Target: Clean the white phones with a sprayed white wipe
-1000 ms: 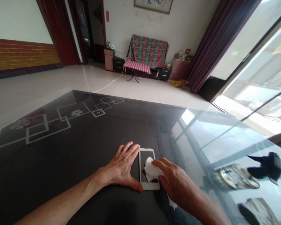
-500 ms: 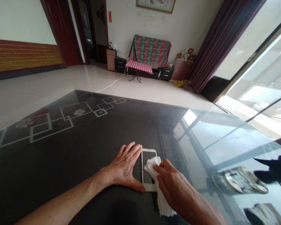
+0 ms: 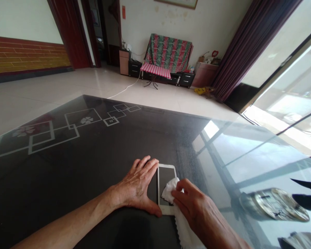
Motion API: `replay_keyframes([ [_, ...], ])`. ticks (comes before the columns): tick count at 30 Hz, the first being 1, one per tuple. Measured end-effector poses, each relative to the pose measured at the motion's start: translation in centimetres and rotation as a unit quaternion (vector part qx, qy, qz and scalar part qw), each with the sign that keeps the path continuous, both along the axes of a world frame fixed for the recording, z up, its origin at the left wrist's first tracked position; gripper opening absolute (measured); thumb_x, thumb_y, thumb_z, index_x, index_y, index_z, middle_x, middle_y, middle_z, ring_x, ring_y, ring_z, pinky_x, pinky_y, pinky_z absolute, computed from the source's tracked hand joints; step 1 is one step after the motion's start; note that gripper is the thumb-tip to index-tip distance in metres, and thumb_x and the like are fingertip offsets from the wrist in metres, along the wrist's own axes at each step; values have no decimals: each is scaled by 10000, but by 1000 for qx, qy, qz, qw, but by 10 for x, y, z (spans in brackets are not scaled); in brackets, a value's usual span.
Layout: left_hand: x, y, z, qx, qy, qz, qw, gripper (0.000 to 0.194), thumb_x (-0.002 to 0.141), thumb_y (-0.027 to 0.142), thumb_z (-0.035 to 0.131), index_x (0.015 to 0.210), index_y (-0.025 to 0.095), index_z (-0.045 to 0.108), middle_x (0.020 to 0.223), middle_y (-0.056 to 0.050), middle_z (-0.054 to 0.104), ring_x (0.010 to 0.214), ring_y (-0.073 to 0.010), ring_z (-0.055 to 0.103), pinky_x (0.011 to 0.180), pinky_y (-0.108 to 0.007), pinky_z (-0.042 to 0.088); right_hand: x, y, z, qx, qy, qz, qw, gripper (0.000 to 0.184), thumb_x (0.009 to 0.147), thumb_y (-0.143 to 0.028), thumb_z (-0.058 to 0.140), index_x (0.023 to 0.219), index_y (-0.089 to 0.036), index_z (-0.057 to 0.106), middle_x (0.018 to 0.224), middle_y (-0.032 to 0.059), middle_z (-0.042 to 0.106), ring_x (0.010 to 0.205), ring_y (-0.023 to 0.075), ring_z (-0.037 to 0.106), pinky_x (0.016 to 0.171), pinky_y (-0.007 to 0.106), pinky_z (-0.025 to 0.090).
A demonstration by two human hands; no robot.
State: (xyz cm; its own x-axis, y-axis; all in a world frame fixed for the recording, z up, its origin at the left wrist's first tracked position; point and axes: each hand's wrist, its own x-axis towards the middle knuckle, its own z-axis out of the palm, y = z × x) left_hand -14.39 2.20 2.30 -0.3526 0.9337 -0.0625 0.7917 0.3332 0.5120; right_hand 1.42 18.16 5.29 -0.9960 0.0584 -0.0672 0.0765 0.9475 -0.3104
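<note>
On this dark, glossy surface (image 3: 114,141), I'm prob. mid-wipe, i.e. the step in hand looks like cleaning a screen. L hand (image 3: 138,186) is down flat, fingers & thumb spread apart, tips at the top-L and bottom-L corners of the phone (image 3: 166,174), seemingly bracing it; that grip isn't closed round anything. R hand (image 3: 194,200) has its grip clamped on the cloth (image 3: 169,191), fingertips pinched together, w/ a wad of it on the lower part of the screen and the rest trailing under my palm, past the phone's bottom R. Phone lies flat, screen up, between my hands, lower R corner hidden. Next move, IMO, calls for light, even pressure on the wad, taking it over the bare upper screen too, w/ L hand firm on that L edge so nothing slides. Count, approx. big to small: 1 surface, 2 hands (both mine), 1 cloth, 1 round dish (image 3: 285,204) well off to the R, 1 phone. Plus 1 black thing (image 3: 307,200) and 1 grey thing (image 3: 299,240) at far R, both cut off, so can't ID or size 'em.
</note>
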Motion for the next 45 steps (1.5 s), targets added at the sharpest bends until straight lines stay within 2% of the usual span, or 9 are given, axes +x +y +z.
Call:
replay_keyframes([
  [6, -1, -1, -4, 4, 5, 2, 1000, 1230, 513, 785, 651, 1486, 192, 187, 1551, -134, 236, 1428, -401, 106, 1136, -579, 104, -20, 4, -5, -49, 16, 13, 999, 272, 952, -165, 410, 908, -197, 677, 841, 34, 552, 672, 119, 543, 652, 205, 452],
  [11, -1, -1, -7, 3, 8, 1, 1000, 1221, 518, 790, 644, 1482, 184, 203, 1550, -132, 240, 1429, -398, 107, 1138, -586, 95, -40, 9, -6, -34, 39, 19, 998, 279, 947, -142, 408, 949, -185, 683, 839, 29, 517, 689, 119, 536, 652, 214, 437],
  [17, -1, -1, -5, -6, 5, 4, 1000, 1233, 527, 786, 644, 1486, 159, 189, 1557, -142, 219, 1432, -397, 101, 1140, -593, 85, -55, 18, -16, -33, 93, 12, 995, 302, 946, -140, 386, 1056, -192, 662, 876, 30, 512, 733, 115, 547, 706, 225, 459],
  [21, 0, -1, -3, -4, 13, 1, 1000, 1220, 533, 791, 635, 1482, 158, 202, 1555, -146, 225, 1433, -392, 101, 1140, -589, 99, -48, 15, -17, -39, 91, 8, 995, 316, 937, -129, 374, 1087, -184, 647, 896, 40, 527, 760, 127, 566, 729, 240, 473],
  [29, 0, -1, -7, 19, 29, -2, 999, 1202, 523, 786, 648, 1473, 182, 227, 1540, -136, 262, 1420, -407, 140, 1131, -586, 137, -5, -5, -10, -53, 31, 37, 997, 304, 919, -106, 399, 1049, -235, 642, 929, 39, 559, 823, 151, 572, 757, 246, 480],
  [35, 0, -1, -6, 13, 35, -1, 999, 1219, 514, 792, 644, 1470, 158, 231, 1538, -152, 260, 1419, -402, 145, 1130, -581, 144, 16, -11, -13, -58, 1, 57, 997, 300, 861, -62, 438, 997, -252, 626, 919, 24, 570, 834, 152, 573, 683, 213, 467],
  [39, -1, -1, -5, 2, 27, -2, 1000, 1229, 516, 787, 646, 1481, 170, 202, 1551, -145, 233, 1426, -399, 126, 1136, -587, 120, 11, -6, -13, -47, 10, 57, 997, 300, 879, -70, 432, 993, -264, 631, 919, 18, 569, 835, 147, 566, 701, 215, 458],
  [45, 0, 0, -4, -1, 11, 5, 1000, 1234, 493, 775, 675, 1480, 200, 206, 1556, -143, 222, 1426, -417, 113, 1135, -608, 99, -17, 7, -16, 14, 37, 38, 999, 270, 904, -110, 458, 1034, -266, 636, 928, 27, 546, 823, 158, 533, 721, 243, 448],
])
